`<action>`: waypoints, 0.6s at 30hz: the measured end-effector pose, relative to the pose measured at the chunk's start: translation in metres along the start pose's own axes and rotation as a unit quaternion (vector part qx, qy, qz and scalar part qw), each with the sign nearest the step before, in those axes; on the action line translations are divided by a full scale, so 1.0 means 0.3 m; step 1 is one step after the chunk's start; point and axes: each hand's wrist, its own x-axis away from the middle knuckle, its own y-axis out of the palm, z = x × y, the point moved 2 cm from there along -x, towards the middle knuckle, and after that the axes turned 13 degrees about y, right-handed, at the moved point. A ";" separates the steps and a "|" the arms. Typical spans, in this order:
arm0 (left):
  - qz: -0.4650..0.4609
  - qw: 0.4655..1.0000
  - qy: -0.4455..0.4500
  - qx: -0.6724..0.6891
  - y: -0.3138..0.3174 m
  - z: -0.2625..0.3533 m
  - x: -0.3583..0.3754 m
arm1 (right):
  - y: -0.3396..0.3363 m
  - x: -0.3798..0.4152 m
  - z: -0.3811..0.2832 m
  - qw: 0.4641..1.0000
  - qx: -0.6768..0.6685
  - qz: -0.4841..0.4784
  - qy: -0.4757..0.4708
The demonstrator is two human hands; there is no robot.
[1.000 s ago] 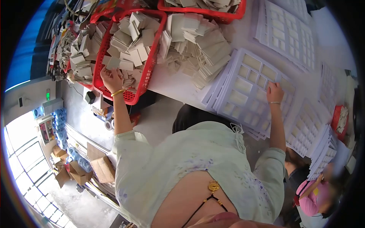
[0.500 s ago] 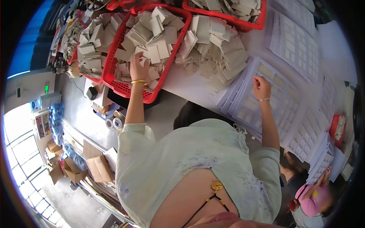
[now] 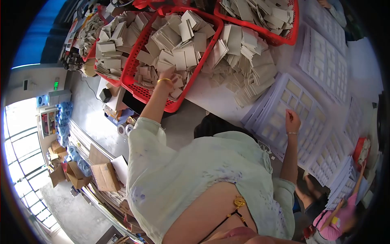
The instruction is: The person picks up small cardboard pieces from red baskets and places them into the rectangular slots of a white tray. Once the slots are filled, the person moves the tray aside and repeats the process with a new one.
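My left hand [image 3: 166, 75], with a gold bangle at the wrist, reaches into a red plastic basket [image 3: 129, 72] full of small grey-white card pieces [image 3: 185, 57]. Its fingers are among the pieces, and I cannot make out whether they grip one. My right hand [image 3: 292, 121] is closed above a stack of white sheets with rectangular cutouts [image 3: 284, 106]. Its fingertips are pressed together, and whatever they hold is too small to name. A loose heap of card pieces [image 3: 252, 61] lies between the basket and the sheets.
Another red basket [image 3: 293, 38] stands at the top, with a further one at left. More cutout sheets [image 3: 325, 61] cover the right side. A co-worker in pink [image 3: 333, 227] is at lower right, and another person's hand [image 3: 325, 4] shows at upper right. Cardboard boxes [image 3: 105, 177] stand lower left.
The view has shifted, moving the scene slightly right and down. My left hand sits deeper among the pieces. My right hand stays closed over the sheets, slightly lower on them. The pink-clad co-worker's arm now extends upward.
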 end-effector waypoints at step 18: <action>-0.004 0.984 -0.116 0.133 0.190 -0.148 -0.063 | 0.015 0.063 0.056 0.998 -0.046 -0.038 0.029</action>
